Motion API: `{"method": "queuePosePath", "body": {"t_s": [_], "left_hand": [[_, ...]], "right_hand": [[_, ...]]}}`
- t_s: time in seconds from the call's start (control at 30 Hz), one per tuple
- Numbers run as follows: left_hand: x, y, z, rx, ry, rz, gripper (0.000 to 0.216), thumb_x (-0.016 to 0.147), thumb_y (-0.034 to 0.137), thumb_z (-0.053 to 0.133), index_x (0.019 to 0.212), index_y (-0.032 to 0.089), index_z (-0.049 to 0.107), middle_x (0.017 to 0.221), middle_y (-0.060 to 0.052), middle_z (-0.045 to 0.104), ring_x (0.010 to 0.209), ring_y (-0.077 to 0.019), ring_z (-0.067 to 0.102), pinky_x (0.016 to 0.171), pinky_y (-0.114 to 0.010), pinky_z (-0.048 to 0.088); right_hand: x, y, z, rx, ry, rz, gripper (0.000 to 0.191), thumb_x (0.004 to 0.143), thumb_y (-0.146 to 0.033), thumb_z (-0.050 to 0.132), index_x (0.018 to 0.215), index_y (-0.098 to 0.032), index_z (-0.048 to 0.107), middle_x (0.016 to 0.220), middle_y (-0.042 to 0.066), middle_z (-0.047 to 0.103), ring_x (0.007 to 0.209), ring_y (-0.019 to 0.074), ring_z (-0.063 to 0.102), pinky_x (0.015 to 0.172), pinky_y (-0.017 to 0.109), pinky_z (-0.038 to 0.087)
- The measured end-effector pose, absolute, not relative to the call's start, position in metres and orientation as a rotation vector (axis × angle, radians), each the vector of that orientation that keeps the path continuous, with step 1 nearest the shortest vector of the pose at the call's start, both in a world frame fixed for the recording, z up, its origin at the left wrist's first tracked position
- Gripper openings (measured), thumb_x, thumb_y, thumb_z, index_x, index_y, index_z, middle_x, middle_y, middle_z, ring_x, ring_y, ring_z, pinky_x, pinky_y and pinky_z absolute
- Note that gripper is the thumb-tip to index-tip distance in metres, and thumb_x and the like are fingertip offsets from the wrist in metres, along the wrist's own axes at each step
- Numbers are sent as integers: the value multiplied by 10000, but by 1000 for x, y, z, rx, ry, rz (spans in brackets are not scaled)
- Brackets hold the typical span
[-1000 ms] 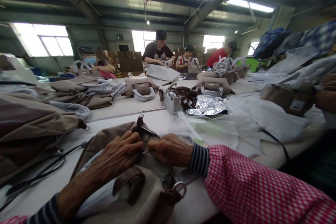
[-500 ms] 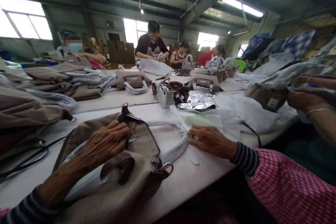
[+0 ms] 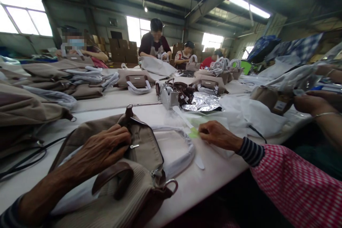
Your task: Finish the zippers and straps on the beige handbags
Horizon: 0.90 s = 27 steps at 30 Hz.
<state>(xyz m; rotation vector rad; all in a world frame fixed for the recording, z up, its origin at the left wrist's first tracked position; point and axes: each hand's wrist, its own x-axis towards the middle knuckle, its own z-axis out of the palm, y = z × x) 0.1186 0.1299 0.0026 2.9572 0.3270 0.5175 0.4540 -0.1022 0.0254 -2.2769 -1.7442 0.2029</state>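
Note:
In front of me a beige ribbed handbag (image 3: 114,181) lies with its zip open, showing a tan lining and a metal zip pull. My left hand (image 3: 107,146) grips the far edge of its mouth, fingers curled over the rim. A brown leather loop (image 3: 113,178) and a white-wrapped handle (image 3: 187,155) belong to the bag. To the right, my right hand (image 3: 217,135) rests low over the table, fingers curled together beside a bright green slip (image 3: 193,133). What its fingertips pinch, if anything, is hidden. White paper strips (image 3: 199,162) lie near it.
Several handbags (image 3: 61,78) are heaped at left. Ahead stand a grey box (image 3: 170,98) and crumpled silver foil (image 3: 203,101). White sheets (image 3: 253,110) spread at right, beside a co-worker's hands (image 3: 315,103) holding a wrapped bag. Other people work across the table (image 3: 112,101).
My right hand has shifted slightly right, and more of the green slip shows. My left hand stays on the bag's rim; the brown loop has tilted left.

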Motion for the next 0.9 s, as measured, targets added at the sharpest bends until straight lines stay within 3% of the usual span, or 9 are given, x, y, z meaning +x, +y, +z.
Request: {"method": "queuePosePath", "body": {"t_s": [0.27,0.43,0.63,0.9], "left_hand": [[118,122,7,2887,276,458,182,1048,185,474,958,194,632,1149,-19,606,1033,-166,573,969,-292,411],[118,118,12,2863,291,492,198,1048,211,469,955,193,643,1201,-46,599,1031,-174,597,954,-307,460],[125,114,6,3037,404,463,185,1037,189,470,1017,204,653,1072,-53,583,929,-200,574,818,-336,486],[125,104,14,3138,474,321,209,1001,68,443,1015,172,623,1140,-79,596,1019,-228,554,922,-400,483]], "right_hand": [[410,-77,53,-1761,-1273,824,284,793,-388,722,673,-146,632,566,-26,563,474,69,450,454,208,316],[347,-9,62,-1665,-1297,1186,256,814,-283,697,622,-139,608,554,-9,606,408,49,440,374,182,257],[317,53,45,-1851,-1328,1302,233,751,-147,664,540,-140,564,446,-47,509,347,43,366,335,179,216],[294,71,30,-1838,-1332,1192,282,787,-81,557,536,-174,473,400,-53,452,365,60,407,365,170,302]]}}
